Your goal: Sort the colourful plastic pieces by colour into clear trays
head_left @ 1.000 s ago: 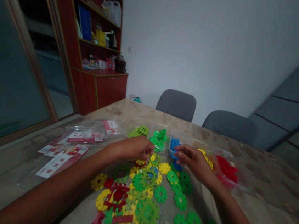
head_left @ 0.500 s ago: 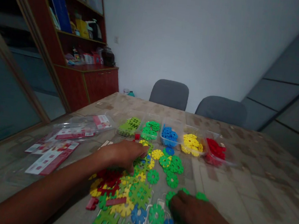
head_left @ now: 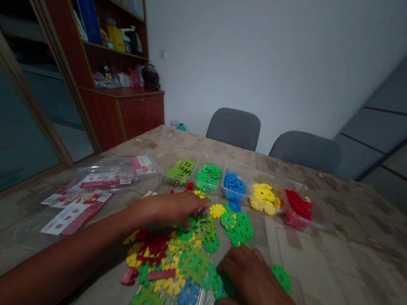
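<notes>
A mixed heap of flat plastic building pieces lies before me: notched discs and lattice squares. My left hand reaches over the far side of it, fingers bent down and pressed together; what they hold, if anything, is hidden. A green lattice square lies just by its fingertips. On the near right, my right hand curls over a green notched disc, mostly covered by the fingers. Another green disc lies apart to its right. More green discs overlap beyond that hand, beside a yellow disc.
Behind the heap stands a row of clear tubs: lime squares, green discs, blue discs, yellow discs and red pieces. Clear packaging with printed cards lies left. Two grey chairs stand behind the table.
My right hand has shifted slightly left and inward, and green discs near it have moved toward the heap. My left hand stays over the far side, where pieces beneath it have shifted.
</notes>
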Demonstrator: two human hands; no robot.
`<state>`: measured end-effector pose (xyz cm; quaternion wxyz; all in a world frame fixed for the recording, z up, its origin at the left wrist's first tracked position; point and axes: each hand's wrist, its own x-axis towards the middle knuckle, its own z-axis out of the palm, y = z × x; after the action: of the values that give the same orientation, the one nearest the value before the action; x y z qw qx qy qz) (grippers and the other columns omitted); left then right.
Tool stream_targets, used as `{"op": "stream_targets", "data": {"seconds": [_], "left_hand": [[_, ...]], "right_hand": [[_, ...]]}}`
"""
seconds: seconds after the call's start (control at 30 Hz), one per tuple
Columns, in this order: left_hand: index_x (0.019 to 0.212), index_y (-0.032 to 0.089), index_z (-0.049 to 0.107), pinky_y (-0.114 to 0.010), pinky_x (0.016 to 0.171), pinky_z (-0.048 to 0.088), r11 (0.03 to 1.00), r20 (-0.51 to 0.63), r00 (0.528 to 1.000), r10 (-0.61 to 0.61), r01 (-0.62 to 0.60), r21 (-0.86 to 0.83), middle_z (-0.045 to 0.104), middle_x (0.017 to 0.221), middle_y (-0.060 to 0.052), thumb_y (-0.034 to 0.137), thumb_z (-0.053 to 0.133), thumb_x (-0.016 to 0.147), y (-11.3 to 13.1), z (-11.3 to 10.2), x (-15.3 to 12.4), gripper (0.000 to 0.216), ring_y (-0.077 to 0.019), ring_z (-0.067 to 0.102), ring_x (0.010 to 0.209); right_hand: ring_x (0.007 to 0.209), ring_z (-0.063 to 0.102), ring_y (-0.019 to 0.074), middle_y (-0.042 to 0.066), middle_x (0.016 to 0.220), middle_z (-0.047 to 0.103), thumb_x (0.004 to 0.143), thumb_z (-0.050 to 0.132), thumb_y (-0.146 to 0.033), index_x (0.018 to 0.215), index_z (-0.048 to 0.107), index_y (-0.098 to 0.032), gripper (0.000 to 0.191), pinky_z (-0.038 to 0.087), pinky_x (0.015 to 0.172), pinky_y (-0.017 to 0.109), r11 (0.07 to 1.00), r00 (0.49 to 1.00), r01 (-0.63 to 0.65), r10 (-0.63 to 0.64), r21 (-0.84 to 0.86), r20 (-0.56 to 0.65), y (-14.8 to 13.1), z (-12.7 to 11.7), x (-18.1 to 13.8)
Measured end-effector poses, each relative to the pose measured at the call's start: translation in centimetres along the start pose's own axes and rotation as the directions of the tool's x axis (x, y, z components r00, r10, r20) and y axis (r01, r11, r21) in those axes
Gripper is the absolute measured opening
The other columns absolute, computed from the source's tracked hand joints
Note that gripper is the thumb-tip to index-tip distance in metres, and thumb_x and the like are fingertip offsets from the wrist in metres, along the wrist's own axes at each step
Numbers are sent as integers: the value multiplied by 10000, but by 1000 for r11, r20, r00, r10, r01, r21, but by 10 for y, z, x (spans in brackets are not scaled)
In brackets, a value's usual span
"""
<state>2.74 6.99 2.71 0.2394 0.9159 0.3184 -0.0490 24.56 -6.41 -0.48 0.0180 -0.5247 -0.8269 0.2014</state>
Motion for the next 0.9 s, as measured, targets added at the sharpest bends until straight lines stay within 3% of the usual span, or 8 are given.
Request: {"op": "stream_targets", "data": {"seconds": [0.1,0.23,0.37,0.47,0.57,0.73,0.9], "left_hand": [[1021,211,563,-224,643,390,999,17,1000,12,-11,-49,620,870,28,52,736,698,-2,-6,-4,400,-162,576,797],[955,195,589,-223,641,393,991,42,998,56,-50,-123,618,839,27,63,721,730,1,-16,-12,292,-152,580,769],[1029,206,610,-243,736,408,992,-97,991,96,-103,-73,659,944,0,62,651,807,-3,-17,-7,268,-167,590,874],[1092,193,609,-264,781,408,998,-170,985,35,-42,-37,671,996,-23,23,594,829,-12,-15,2,313,-172,586,905],[1041,183,628,-252,719,412,999,-120,993,-7,3,-37,667,901,-6,-10,598,789,-20,-13,5,318,-161,585,817],[918,200,649,-203,604,400,997,62,998,22,-18,-72,628,778,45,18,704,716,-24,-4,5,277,-132,586,716],[859,207,607,-195,553,369,998,153,988,-3,12,-56,604,765,60,25,770,622,-19,7,7,340,-139,573,706]], "right_hand": [[1073,548,348,113,1122,645,678,819,-257,1047,661,-191,408,404,919,500,998,999,-23,25,-58,37,-3,5,2],[1013,574,316,108,1068,662,737,732,-181,1004,664,-194,276,435,868,454,989,999,-26,20,-146,-46,-1,11,4],[926,601,286,84,991,675,672,781,-202,954,652,-204,310,460,767,362,981,998,63,-65,-183,-4,-1,20,3],[880,620,259,74,997,676,613,789,-131,944,640,-207,371,455,712,311,982,999,50,-48,-183,16,2,24,2],[898,631,240,54,1019,675,602,754,-73,963,631,-222,410,454,734,296,995,1000,31,-30,-97,2,6,19,-1],[908,623,261,62,1029,669,598,788,-104,962,630,-230,416,445,734,314,998,1000,26,-27,-56,-10,10,5,-7],[788,593,234,56,926,670,474,846,-101,787,597,-202,412,380,646,292,996,998,-62,62,-68,7,19,21,4]]}}
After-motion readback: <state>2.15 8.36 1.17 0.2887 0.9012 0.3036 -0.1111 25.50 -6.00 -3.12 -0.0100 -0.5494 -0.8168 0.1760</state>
